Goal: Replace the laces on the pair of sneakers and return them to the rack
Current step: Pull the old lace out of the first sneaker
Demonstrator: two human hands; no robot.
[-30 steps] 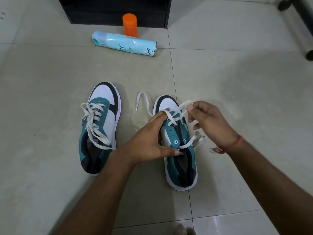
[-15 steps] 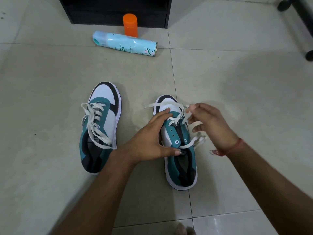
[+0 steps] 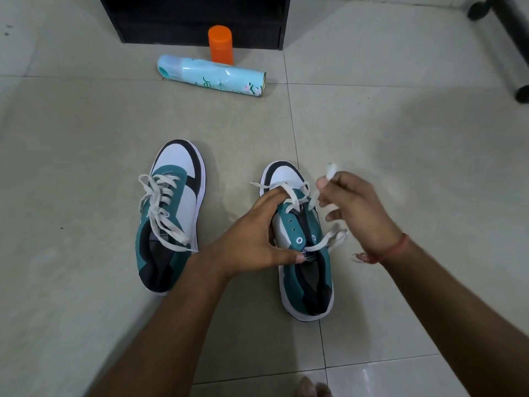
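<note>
Two teal, white and black sneakers stand on the tiled floor, toes pointing away from me. The left sneaker (image 3: pixel 171 216) is fully laced with white laces hanging loose. The right sneaker (image 3: pixel 300 253) is laced only through its front eyelets. My left hand (image 3: pixel 257 239) grips this shoe across the tongue, thumb near the tongue label and fingers at the front eyelets. My right hand (image 3: pixel 355 210) pinches the white lace (image 3: pixel 329 173) and holds its blurred end up over the shoe's right side. Another stretch of lace lies across the collar.
A light blue spray can (image 3: pixel 211 75) lies on its side on the floor beyond the shoes, with an orange bottle (image 3: pixel 220 44) upright behind it. A black rack base (image 3: pixel 200 21) stands at the top. Black chair legs (image 3: pixel 512 30) sit top right.
My right hand has pulled the lace from the shoe's toe area up and to the right. The loose lace end left of the toe has drawn in. My left hand stays put.
</note>
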